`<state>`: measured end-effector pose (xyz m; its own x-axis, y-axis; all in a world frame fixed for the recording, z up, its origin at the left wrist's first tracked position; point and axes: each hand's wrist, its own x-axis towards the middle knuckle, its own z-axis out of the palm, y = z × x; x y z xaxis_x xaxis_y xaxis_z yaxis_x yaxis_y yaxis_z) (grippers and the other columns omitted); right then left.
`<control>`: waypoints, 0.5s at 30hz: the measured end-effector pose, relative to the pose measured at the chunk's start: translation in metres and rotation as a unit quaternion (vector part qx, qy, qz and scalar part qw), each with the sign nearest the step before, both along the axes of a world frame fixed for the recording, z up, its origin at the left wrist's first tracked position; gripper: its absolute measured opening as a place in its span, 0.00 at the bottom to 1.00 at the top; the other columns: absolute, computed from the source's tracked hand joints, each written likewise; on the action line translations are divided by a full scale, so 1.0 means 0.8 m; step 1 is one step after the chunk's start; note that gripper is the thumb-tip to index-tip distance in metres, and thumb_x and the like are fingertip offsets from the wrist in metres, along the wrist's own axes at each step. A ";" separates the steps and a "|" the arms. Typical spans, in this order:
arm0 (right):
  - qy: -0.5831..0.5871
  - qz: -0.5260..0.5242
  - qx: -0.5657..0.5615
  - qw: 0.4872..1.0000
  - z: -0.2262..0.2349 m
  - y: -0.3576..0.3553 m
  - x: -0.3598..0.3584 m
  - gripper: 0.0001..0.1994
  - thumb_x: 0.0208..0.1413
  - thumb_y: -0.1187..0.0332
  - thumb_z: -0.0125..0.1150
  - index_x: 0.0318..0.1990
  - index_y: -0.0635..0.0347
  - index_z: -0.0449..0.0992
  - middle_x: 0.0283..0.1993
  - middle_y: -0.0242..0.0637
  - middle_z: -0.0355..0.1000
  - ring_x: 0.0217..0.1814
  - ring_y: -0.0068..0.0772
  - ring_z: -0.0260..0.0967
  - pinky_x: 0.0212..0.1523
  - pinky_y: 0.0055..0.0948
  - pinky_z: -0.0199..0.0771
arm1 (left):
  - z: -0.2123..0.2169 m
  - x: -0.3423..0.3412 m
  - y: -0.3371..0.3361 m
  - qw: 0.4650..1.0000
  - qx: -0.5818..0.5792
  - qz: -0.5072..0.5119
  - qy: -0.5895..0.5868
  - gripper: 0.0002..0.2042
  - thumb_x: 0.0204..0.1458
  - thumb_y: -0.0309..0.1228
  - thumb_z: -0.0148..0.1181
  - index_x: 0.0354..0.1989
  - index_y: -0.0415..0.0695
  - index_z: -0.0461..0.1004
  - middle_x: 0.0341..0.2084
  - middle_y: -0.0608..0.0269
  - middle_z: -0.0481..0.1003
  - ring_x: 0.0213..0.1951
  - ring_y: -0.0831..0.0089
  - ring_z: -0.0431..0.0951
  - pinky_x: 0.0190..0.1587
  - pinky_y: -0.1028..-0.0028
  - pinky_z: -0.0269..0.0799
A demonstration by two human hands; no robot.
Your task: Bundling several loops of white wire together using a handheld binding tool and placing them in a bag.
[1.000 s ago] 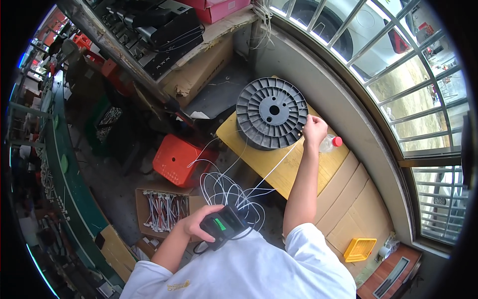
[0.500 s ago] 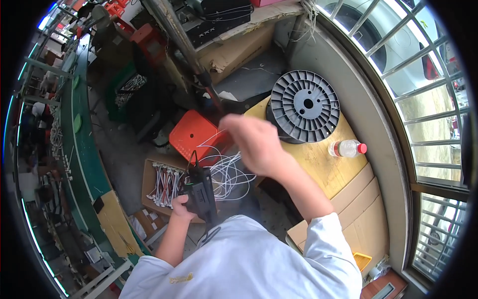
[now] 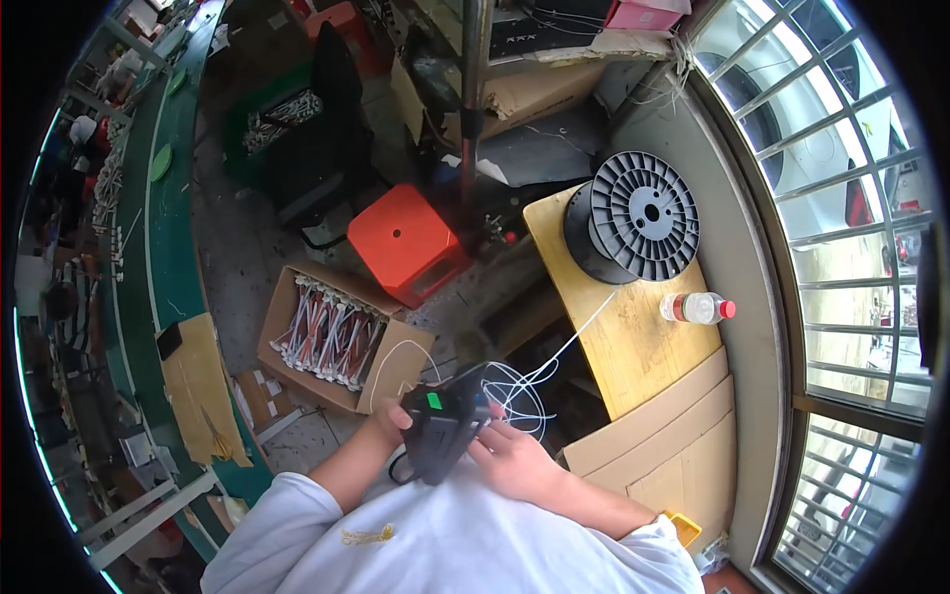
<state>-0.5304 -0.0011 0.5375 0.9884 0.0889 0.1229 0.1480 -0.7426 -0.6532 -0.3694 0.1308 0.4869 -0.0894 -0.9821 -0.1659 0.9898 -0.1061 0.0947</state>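
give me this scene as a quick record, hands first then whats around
left hand: holding black device with green patch
right hand: fingers at the device's right side; exact grip unclear
white wire: loose loops beyond the hands, one strand running toward the spool
spool: black, on yellow wooden table
bottle: clear, red cap, same table
stool: red-orange, left of table
cardboard box: open, filled with thin red and white pieces
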 end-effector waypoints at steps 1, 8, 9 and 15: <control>0.067 -0.045 -0.011 0.997 0.000 0.016 -0.006 0.13 0.35 0.74 0.57 0.33 0.69 0.72 0.35 0.44 0.70 0.34 0.42 0.69 0.35 0.31 0.74 | -0.022 -0.003 0.010 1.000 0.021 -0.010 -0.019 0.46 0.22 0.30 0.62 0.60 0.35 0.55 0.51 0.46 0.68 0.50 0.57 0.71 0.57 0.66 0.63; 0.130 -0.111 -0.107 0.979 0.017 0.091 -0.027 0.09 0.38 0.75 0.55 0.31 0.67 0.73 0.35 0.45 0.71 0.35 0.42 0.69 0.37 0.33 0.72 | -0.070 -0.021 0.045 0.996 -0.032 -0.067 0.043 0.37 0.30 0.29 0.56 0.58 0.35 0.60 0.46 0.48 0.72 0.47 0.61 0.74 0.54 0.68 0.66; 0.190 -0.064 -0.124 0.972 0.015 0.103 -0.032 0.09 0.40 0.73 0.54 0.31 0.67 0.72 0.36 0.47 0.71 0.36 0.42 0.69 0.38 0.34 0.72 | -0.106 -0.037 0.052 0.990 -0.078 -0.077 0.085 0.40 0.28 0.28 0.57 0.59 0.35 0.58 0.48 0.47 0.70 0.48 0.59 0.73 0.55 0.69 0.65; 0.357 0.035 -0.084 0.930 0.091 0.135 -0.045 0.10 0.45 0.76 0.55 0.37 0.68 0.74 0.31 0.49 0.73 0.39 0.49 0.72 0.39 0.40 0.74 | -0.075 -0.054 0.043 0.989 -0.039 -0.135 -0.045 0.33 0.34 0.30 0.64 0.55 0.37 0.62 0.48 0.56 0.69 0.46 0.68 0.71 0.50 0.72 0.66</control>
